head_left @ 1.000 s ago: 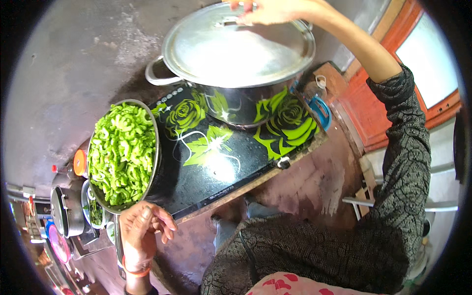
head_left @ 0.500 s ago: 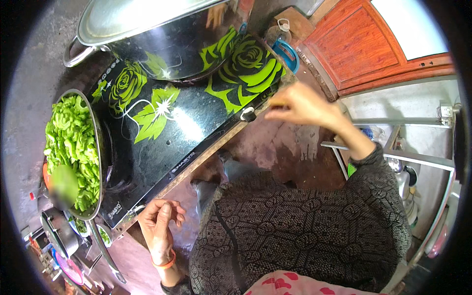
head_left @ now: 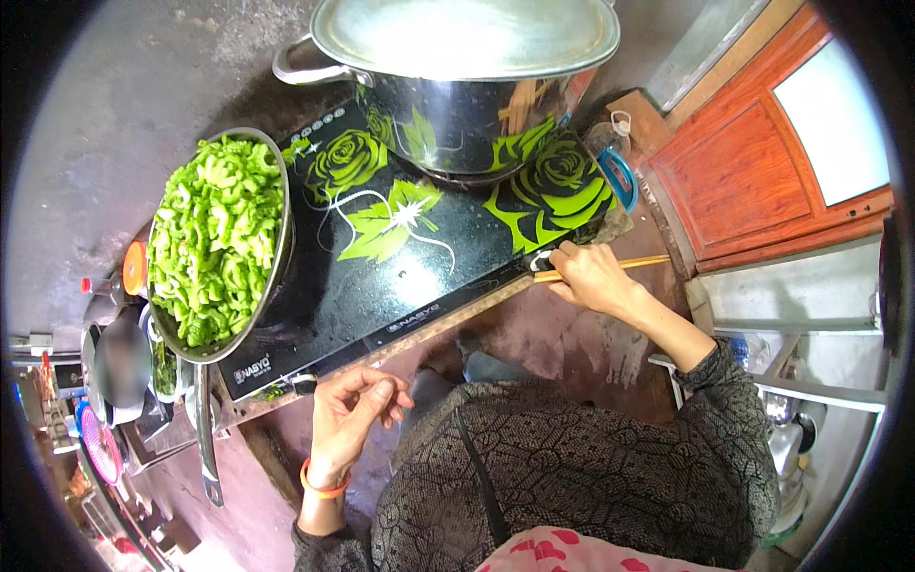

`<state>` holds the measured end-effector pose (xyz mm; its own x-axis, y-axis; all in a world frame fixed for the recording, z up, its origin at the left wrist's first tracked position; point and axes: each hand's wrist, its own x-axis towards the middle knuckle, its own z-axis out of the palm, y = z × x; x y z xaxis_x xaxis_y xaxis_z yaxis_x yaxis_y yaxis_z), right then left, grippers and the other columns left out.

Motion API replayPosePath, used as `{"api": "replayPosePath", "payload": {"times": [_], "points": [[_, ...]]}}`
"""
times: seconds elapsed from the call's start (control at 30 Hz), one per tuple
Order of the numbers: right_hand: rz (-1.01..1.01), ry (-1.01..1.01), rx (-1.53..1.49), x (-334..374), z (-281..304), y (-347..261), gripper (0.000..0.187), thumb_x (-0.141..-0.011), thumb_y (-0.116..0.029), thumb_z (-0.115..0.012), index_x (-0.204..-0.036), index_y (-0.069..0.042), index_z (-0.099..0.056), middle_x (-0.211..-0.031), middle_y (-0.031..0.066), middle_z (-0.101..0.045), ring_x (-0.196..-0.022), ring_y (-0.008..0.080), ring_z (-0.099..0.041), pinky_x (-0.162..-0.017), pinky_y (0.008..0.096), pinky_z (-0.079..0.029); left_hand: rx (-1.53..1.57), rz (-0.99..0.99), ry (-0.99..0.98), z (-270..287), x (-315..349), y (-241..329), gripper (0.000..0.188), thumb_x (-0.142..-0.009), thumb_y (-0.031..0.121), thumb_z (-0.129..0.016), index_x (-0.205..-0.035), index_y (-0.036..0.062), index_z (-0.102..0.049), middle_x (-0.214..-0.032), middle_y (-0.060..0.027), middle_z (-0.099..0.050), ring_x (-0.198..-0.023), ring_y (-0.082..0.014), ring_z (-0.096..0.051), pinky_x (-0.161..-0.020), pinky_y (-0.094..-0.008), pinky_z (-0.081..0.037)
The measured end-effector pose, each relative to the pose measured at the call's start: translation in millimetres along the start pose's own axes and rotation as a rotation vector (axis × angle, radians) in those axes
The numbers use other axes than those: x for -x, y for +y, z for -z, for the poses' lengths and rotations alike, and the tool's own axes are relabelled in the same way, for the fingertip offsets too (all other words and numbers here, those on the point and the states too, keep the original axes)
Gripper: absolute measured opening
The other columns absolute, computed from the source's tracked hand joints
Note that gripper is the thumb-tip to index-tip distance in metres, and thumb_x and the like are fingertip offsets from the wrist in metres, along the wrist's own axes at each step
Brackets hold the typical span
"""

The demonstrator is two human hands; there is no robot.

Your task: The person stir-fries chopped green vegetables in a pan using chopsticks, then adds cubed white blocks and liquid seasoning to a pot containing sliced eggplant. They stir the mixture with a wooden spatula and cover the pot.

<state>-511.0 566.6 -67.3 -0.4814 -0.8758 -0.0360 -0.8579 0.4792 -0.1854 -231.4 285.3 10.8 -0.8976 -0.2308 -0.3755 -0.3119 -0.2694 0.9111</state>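
Observation:
My right hand (head_left: 593,277) is closed around wooden chopsticks (head_left: 648,261), whose long ends stick out to the right behind it. Its fingertips are at the black-and-white knob (head_left: 541,261) on the front edge of the gas stove (head_left: 381,286), a black glass-topped one with green flowers. Loosely curled, with nothing visible in it, my left hand (head_left: 355,410) hovers by the stove's near left end. A frying pan (head_left: 205,429) heaped with sliced green vegetable (head_left: 219,238) stands on the left burner, its handle pointing toward me.
A large lidded steel pot (head_left: 448,114) occupies the right burner. Past the stove's right end are a blue-handled item (head_left: 621,181) and a wooden door (head_left: 762,162). An orange-lidded jar (head_left: 134,268) and a pink basket (head_left: 99,444) are at left. Metal shelving (head_left: 820,396) stands right.
My right hand has come down to the stove knob, with the chopsticks now plainly visible in it. The view has shifted, so the stove and pan appear farther right. My left hand stays loosely curled.

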Motion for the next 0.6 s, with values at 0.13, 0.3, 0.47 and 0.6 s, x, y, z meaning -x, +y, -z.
{"api": "replayPosePath", "payload": {"times": [0.13, 0.3, 0.47, 0.6], "points": [[-0.012, -0.074, 0.047, 2, -2, -4, 0.032, -0.077, -0.023, -0.078, -0.091, 0.0, -0.06, -0.087, 0.0165, -0.062, -0.075, 0.0383, -0.067, -0.062, 0.0477, -0.052, 0.043, -0.008, 0.086, 15, 16, -9, 0.018, -0.101, 0.009, -0.06, -0.1, -0.0061, -0.069, -0.086, -0.0132, -0.073, -0.069, -0.0135, -0.066, -0.061, -0.0241, -0.051], [0.001, -0.002, 0.133, 3, -10, -9, 0.031, -0.077, -0.023, -0.08, -0.086, -0.001, -0.061, -0.083, 0.0165, -0.062, -0.073, 0.0363, -0.068, -0.058, 0.0449, -0.054, 0.097, -0.012, 0.095, 29, 34, -34, 0.02, -0.1, 0.012, -0.06, -0.097, -0.0057, -0.069, -0.084, -0.0133, -0.073, -0.067, -0.0127, -0.065, -0.059, -0.024, -0.05], [-0.043, 0.003, 0.183, 5, -16, -12, 0.029, -0.082, -0.024, -0.078, -0.086, -0.004, -0.058, -0.081, 0.0141, -0.059, -0.072, 0.0364, -0.066, -0.058, 0.0453, -0.052, 0.228, 0.144, 0.062, 45, 39, -78, 0.021, -0.099, 0.014, -0.063, -0.098, -0.0057, -0.07, -0.084, -0.0117, -0.073, -0.067, -0.0115, -0.064, -0.06, -0.0244, -0.05], [-0.056, 0.011, 0.223, 1, -19, -15, 0.029, -0.088, -0.025, -0.075, -0.082, -0.005, -0.056, -0.076, 0.0131, -0.055, -0.064, 0.036, -0.061, -0.054, 0.0461, -0.048, 0.291, 0.256, 0.091, 61, 43, -124, 0.021, -0.098, 0.015, -0.063, -0.099, -0.0054, -0.07, -0.08, -0.0109, -0.073, -0.068, -0.0109, -0.064, -0.061, -0.0241, -0.049]]}}
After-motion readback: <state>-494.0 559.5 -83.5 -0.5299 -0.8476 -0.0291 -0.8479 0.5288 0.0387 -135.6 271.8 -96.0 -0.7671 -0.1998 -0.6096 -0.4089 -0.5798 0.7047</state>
